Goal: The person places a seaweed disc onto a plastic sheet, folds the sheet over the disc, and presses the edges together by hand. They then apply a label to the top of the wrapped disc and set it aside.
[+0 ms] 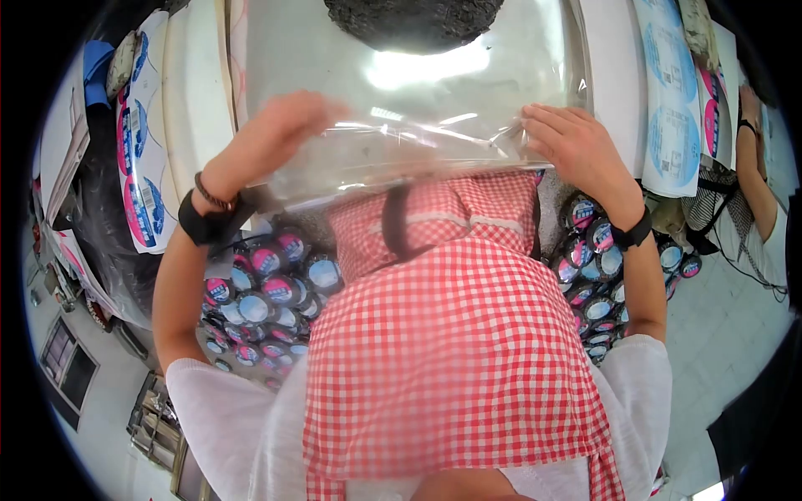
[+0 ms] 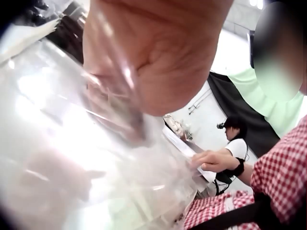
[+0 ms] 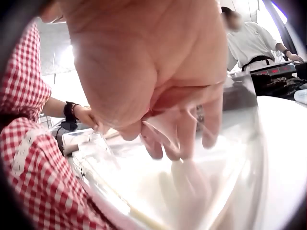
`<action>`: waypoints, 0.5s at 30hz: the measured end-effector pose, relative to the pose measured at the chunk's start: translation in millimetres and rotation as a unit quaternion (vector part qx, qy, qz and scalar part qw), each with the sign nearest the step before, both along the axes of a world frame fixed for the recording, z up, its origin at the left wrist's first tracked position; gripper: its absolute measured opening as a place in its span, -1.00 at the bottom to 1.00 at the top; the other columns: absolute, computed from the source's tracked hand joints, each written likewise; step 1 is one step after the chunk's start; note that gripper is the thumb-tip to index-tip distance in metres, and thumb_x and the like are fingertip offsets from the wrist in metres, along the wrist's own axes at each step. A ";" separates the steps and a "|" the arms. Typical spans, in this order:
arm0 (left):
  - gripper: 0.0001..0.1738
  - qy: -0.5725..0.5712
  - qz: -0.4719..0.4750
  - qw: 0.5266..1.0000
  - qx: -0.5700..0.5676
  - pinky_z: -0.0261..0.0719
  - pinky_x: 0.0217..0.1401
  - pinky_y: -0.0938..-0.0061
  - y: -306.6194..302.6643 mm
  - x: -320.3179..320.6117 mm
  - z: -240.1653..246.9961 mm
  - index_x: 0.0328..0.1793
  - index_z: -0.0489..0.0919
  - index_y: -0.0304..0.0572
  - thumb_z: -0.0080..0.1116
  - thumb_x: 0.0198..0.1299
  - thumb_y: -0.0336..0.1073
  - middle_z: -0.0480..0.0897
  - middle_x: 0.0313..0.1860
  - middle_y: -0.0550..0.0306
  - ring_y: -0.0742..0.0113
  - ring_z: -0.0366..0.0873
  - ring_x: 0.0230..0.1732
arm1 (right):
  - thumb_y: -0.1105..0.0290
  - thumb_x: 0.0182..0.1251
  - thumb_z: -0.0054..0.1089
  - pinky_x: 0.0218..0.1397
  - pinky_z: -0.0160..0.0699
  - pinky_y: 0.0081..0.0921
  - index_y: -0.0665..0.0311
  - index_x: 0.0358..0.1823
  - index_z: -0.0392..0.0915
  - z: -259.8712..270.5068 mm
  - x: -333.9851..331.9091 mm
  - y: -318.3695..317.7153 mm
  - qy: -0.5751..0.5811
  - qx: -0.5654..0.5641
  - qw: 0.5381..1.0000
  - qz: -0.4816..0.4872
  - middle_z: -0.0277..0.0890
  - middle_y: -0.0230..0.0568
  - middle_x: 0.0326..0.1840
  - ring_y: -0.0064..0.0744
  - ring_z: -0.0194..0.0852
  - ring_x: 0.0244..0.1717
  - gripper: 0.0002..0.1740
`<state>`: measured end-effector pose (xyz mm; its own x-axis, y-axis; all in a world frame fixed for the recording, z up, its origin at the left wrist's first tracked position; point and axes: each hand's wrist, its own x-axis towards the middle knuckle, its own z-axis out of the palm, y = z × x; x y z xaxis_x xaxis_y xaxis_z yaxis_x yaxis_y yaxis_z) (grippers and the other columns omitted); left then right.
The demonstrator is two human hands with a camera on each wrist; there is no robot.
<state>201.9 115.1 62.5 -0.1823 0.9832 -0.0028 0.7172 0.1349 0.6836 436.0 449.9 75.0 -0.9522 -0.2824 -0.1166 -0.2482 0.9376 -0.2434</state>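
Observation:
A sheet of clear plastic film [image 1: 418,138] spans the light work surface in front of me, shiny and creased along its near edge. My right hand [image 1: 576,146] pinches the film at its right side; in the right wrist view a fold of film [image 3: 160,136] runs between thumb and fingers. On the left side, my left hand [image 1: 288,129] is motion-blurred over the film. Its fingers [image 2: 108,108] curl at a raised fold of film in the left wrist view, fingertips blurred behind it. Beyond both hands sits a dark, rough-textured mass [image 1: 413,21].
Many small round packs with pink and blue labels [image 1: 267,288] lie below the near edge, left and right [image 1: 597,263]. Printed label sheets [image 1: 668,104] stand along the right side, with more [image 1: 142,159] on the left. Another person's arm [image 1: 756,184] is at far right.

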 end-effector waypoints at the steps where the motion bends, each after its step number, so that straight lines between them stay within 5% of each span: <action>1: -0.82 -0.065 0.052 0.996 -0.027 0.38 -0.33 0.49 6.5 -1.4 4.0 -0.05 0.57 -0.21 0.12 0.22 -0.49 0.40 -0.47 0.13 0.29 0.36 -0.49 | 0.36 0.33 0.11 0.23 0.44 -0.29 0.27 0.05 0.57 3.2 -3.8 -0.2 -0.041 -0.020 0.999 -0.018 0.56 -0.25 0.19 -0.20 0.53 0.13 -0.70; 2: -0.80 -0.128 0.105 0.985 -0.053 0.36 -0.35 0.52 9.9 -4.3 5.8 -0.02 0.57 -0.21 0.09 0.25 -0.50 0.36 -0.51 0.14 0.34 0.33 -0.51 | 0.31 0.34 0.11 0.18 0.45 -0.29 0.27 0.02 0.58 3.4 -7.0 1.2 -0.032 -0.026 0.999 -0.019 0.58 -0.23 0.13 -0.18 0.55 0.07 -0.70; 3: -0.76 -0.061 0.093 0.993 -0.029 0.32 -0.36 0.56 14.4 -10.2 1.9 0.07 0.55 -0.20 0.08 0.28 -0.47 0.26 -0.57 0.17 0.42 0.27 -0.51 | 0.25 0.36 0.11 0.13 0.47 -0.30 0.27 -0.01 0.59 2.5 -10.2 2.6 -0.024 -0.032 0.999 -0.021 0.61 -0.21 0.08 -0.15 0.57 0.00 -0.69; 6: -0.81 -0.092 0.118 0.980 -0.132 0.35 -0.37 0.49 17.8 -5.4 12.1 -0.07 0.58 -0.21 0.23 0.19 -0.41 0.35 -0.53 0.14 0.35 0.35 -0.48 | 0.13 0.36 0.13 0.08 0.49 -0.29 0.25 -0.03 0.60 6.2 -13.4 2.2 -0.024 -0.047 0.998 -0.023 0.63 -0.18 0.00 -0.10 0.58 -0.06 -0.64; 10: -0.78 -0.043 -0.012 0.998 -0.034 0.41 -0.33 0.41 7.9 2.4 -10.9 -0.29 0.57 -0.22 0.40 0.02 -0.34 0.51 -0.39 0.13 0.22 0.47 -0.36 | 0.06 0.30 0.20 0.05 0.51 -0.29 0.24 -0.04 0.61 26.8 -15.1 -10.7 -0.027 -0.050 0.997 -0.051 0.64 -0.17 -0.04 -0.13 0.60 -0.07 -0.59; 15: -0.76 -0.092 -0.035 0.983 -0.153 0.49 -0.22 0.36 15.3 -4.6 -13.2 -0.31 0.57 -0.27 0.41 0.02 -0.32 0.61 -0.26 0.12 0.16 0.56 -0.25 | 0.18 0.04 0.31 -0.05 0.53 -0.38 0.19 -0.22 0.60 12.4 -52.3 -84.6 0.223 -0.245 0.940 0.084 0.59 -0.26 -0.22 -0.30 0.60 -0.15 -0.68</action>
<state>197.4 130.4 49.3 -0.0831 0.9416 -0.3263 0.5995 0.3088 0.7384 383.7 365.4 87.4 -0.8132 -0.3482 0.4664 -0.5619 0.6788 -0.4728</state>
